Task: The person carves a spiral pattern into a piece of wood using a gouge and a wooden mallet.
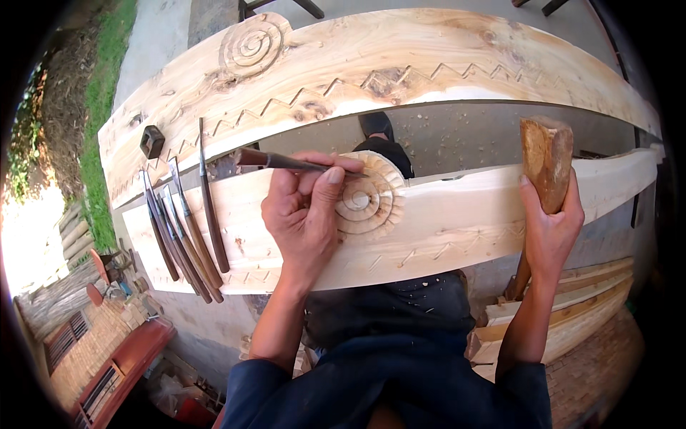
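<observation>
My left hand [306,222] is closed round a wood-handled carving chisel [275,160]. Its handle points left, and the metal tip reaches the upper part of a round spiral carving [366,209] on the nearer pale board [457,232]. My right hand [552,225] grips a rough wooden mallet [547,154], its thick block raised above the right part of that board. Below the spiral, a shallow zigzag line [407,257] runs along the board. Several more long-handled chisels [209,214] lie side by side across the board's left end.
Beyond lies a second long board [457,43] with its own spiral [251,44] and zigzag groove. A dark hollow block [151,141] sits at its left end. Wood chips dot the floor [457,136] between the boards. Planks [564,307] are stacked at lower right.
</observation>
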The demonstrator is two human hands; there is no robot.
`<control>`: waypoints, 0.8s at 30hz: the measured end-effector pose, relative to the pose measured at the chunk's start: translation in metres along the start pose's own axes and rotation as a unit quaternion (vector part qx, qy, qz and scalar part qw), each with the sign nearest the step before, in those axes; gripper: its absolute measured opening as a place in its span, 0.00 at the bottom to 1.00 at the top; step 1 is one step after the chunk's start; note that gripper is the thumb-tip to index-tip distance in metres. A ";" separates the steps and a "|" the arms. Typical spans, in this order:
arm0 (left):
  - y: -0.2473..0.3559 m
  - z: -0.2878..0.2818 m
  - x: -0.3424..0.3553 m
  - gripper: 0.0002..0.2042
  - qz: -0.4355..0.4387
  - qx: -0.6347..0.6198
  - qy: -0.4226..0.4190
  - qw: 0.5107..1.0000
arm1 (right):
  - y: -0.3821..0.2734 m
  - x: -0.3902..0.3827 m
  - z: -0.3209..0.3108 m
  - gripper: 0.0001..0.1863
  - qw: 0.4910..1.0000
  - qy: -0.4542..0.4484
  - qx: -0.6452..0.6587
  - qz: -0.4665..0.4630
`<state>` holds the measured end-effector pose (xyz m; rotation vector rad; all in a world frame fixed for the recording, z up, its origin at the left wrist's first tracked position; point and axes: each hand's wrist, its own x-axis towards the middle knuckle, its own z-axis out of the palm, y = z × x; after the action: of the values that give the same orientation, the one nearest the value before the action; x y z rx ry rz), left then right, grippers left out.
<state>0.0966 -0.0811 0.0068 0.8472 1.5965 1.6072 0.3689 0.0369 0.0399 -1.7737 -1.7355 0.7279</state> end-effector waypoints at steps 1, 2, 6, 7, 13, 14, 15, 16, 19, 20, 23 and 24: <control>0.004 0.006 0.000 0.06 0.012 0.002 -0.017 1.000 | -0.001 0.001 -0.002 0.23 1.000 -0.008 0.001 -0.002; 0.003 0.007 -0.002 0.04 0.016 0.041 -0.038 0.998 | 0.000 0.001 -0.002 0.23 1.000 -0.017 0.004 -0.002; 0.009 0.013 -0.001 0.07 0.041 0.112 -0.095 0.988 | -0.006 -0.005 -0.005 0.26 0.998 -0.058 0.031 -0.023; 0.011 0.012 -0.001 0.06 0.035 0.137 -0.106 0.984 | -0.009 -0.009 -0.004 0.28 0.995 -0.060 0.035 -0.066; 0.012 0.014 0.000 0.06 0.043 0.177 -0.128 0.975 | -0.027 -0.015 -0.005 0.36 0.967 -0.070 0.068 -0.234; 0.011 0.015 0.000 0.06 0.053 0.175 -0.130 0.975 | -0.028 -0.014 -0.005 0.36 0.967 -0.069 0.069 -0.234; 0.011 0.015 0.000 0.06 0.062 0.172 -0.131 0.974 | -0.033 -0.013 -0.005 0.38 0.959 -0.077 0.074 -0.261; 0.011 0.016 0.001 0.06 0.063 0.173 -0.131 0.974 | -0.038 -0.012 -0.005 0.39 0.950 -0.086 0.078 -0.289; 0.017 0.017 0.002 0.02 0.101 0.215 -0.118 0.964 | -0.051 -0.009 -0.005 0.41 0.939 -0.088 0.079 -0.323; 0.025 0.019 0.003 0.03 0.104 0.250 -0.127 0.954 | -0.054 -0.008 -0.006 0.41 0.935 -0.089 0.078 -0.333; 0.030 0.020 0.005 0.05 0.115 0.299 -0.149 0.936 | -0.062 -0.004 -0.007 0.42 0.927 -0.088 0.075 -0.357; 0.030 0.020 0.005 0.06 0.124 0.314 -0.162 0.927 | -0.065 -0.003 -0.007 0.43 0.924 -0.080 0.075 -0.366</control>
<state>0.1093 -0.0656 0.0368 1.6148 1.8244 1.0174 0.3283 0.0351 0.0914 -0.8566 -2.1742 0.6492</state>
